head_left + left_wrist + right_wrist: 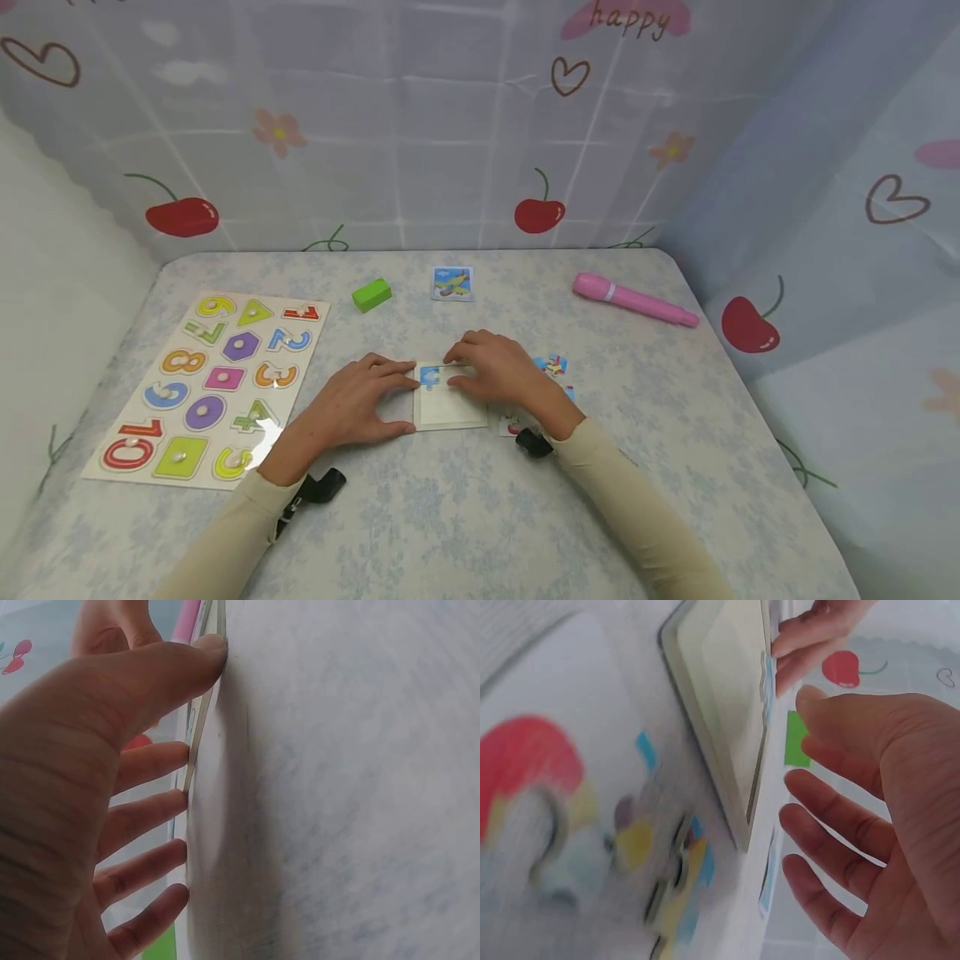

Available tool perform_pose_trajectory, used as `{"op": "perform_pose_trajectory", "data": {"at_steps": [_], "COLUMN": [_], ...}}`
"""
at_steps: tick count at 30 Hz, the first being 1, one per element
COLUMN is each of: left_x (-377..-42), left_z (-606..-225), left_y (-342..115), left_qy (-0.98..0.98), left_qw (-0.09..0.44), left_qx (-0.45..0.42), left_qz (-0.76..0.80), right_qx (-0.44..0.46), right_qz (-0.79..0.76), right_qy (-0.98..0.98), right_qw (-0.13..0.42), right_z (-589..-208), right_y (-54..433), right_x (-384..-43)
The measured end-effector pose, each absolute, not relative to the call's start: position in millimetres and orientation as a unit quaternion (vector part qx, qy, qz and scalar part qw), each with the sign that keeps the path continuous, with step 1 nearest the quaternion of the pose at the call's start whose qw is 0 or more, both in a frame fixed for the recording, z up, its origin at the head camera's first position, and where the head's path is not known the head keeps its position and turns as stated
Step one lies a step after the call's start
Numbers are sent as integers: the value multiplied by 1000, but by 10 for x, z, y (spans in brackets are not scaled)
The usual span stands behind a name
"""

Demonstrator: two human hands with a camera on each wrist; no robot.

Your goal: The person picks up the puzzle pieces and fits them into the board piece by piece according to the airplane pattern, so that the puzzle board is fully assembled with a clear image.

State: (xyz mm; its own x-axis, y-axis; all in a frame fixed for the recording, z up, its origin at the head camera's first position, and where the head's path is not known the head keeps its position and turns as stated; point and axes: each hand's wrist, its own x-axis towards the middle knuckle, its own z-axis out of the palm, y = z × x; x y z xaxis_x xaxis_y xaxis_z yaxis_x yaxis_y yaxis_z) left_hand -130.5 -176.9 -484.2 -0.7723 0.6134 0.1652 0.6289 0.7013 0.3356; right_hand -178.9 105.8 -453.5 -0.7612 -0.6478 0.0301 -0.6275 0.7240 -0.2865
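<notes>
A small cream puzzle tray lies on the table, with one blue jigsaw piece in its upper left corner. Along the tray's left edge rest the fingertips and thumb of my left hand, the fingers extended; the left wrist view shows them touching the thin edge. My right hand hovers at the tray's upper right, its fingers loosely bent. From the right wrist, nothing shows between those fingers. Loose jigsaw pieces lie to the right, partly hidden under the right forearm.
A number and shape board occupies the left side. Behind the tray are a green block and a small airplane picture card. A pink marker-shaped stick lies at the back right. Printed curtains stand behind the table.
</notes>
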Motion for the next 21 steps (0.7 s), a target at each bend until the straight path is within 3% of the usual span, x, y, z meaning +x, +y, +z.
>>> {"op": "perform_pose_trajectory", "data": {"at_steps": [21], "left_x": [-1303], "left_z": [-4861], "left_y": [-1769], "left_qy": [-922], "left_qw": [25], "left_qx": [-335], "left_qz": [-191], "right_qx": [-282], "right_qz": [-211], "right_qy": [935], "right_qw": [47], "right_z": [-4560], "right_y": [1725], "right_x": [-1814]}}
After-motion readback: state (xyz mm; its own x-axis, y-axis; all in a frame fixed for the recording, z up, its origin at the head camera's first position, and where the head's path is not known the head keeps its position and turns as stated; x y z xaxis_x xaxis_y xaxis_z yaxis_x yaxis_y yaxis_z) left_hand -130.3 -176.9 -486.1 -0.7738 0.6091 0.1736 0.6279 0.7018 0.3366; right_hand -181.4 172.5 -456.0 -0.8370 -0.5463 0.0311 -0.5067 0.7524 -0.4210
